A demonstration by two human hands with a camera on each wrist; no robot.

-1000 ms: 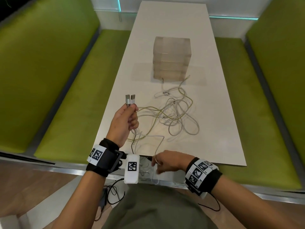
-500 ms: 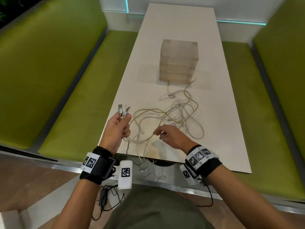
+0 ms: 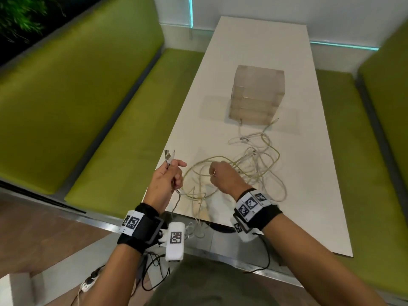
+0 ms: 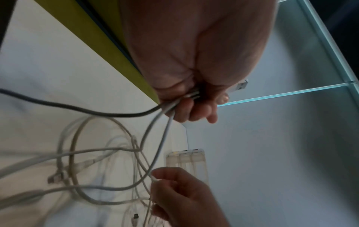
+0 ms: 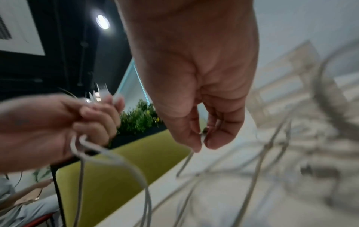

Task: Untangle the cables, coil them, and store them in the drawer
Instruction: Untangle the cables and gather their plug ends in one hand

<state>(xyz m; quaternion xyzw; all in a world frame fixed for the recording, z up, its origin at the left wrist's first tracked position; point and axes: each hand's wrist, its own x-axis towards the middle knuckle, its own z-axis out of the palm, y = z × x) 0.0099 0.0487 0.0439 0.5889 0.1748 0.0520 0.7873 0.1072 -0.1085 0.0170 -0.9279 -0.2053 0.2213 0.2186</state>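
Note:
A tangle of white and pale yellow cables (image 3: pixel 254 164) lies on the white table (image 3: pixel 309 195) in front of a translucent drawer unit (image 3: pixel 257 93). My left hand (image 3: pixel 167 175) grips cable ends near the table's left edge, their USB plugs (image 3: pixel 169 154) sticking up above the fist. In the left wrist view the strands (image 4: pixel 165 122) run down from that fist (image 4: pixel 192 98). My right hand (image 3: pixel 220 177) hovers over the near loops and pinches a thin cable (image 5: pixel 202 138) between thumb and forefinger. Some strands (image 3: pixel 196 219) hang off the near table edge.
Green benches (image 3: pixel 123 133) flank the table on both sides, the right one (image 3: pixel 357 173) close to the table edge. The drawer unit's drawers look closed. Dark cords (image 3: pixel 150 274) and a white plug strip lie on the floor below my arms.
My right hand rose from below the near table edge onto the table and moved forward to the near cable loops. My left hand kept holding the plug ends.

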